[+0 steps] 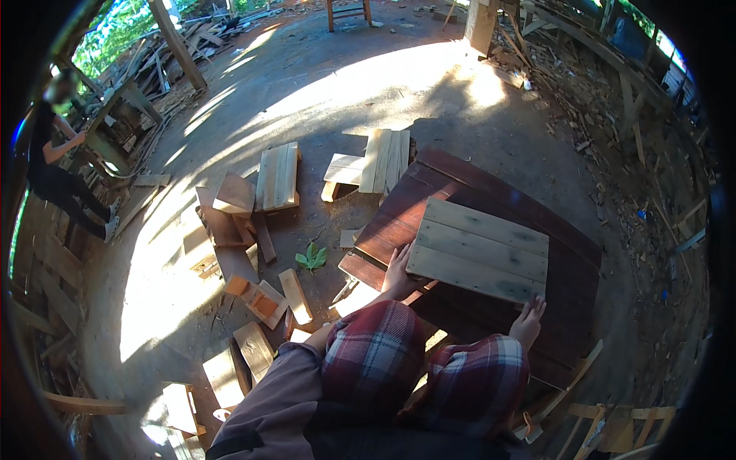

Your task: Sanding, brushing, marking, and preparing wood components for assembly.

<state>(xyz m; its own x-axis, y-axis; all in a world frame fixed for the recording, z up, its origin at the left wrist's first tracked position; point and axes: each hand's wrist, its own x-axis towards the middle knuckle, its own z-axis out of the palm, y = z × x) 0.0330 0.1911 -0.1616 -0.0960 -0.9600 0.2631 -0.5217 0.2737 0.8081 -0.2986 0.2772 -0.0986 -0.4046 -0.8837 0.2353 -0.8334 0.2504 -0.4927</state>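
A pale slatted wooden panel (477,245) rests over dark red-brown boards (565,272) in front of me. My left hand (396,272) grips the panel's left edge, fingers up along its side. My right hand (527,320) holds the panel at its near right corner. My knees, in red plaid, are just below the panel. A loose green leaf (311,257) lies on the ground to the left of the boards.
Pale slatted pieces (277,175) and wooden offcuts (295,295) lie ahead and left. Another person (57,169) stands at a wooden bench (115,123) at far left. A post (480,27), a chair frame (349,11) and scrap wood (629,84) edge the sunlit dirt floor.
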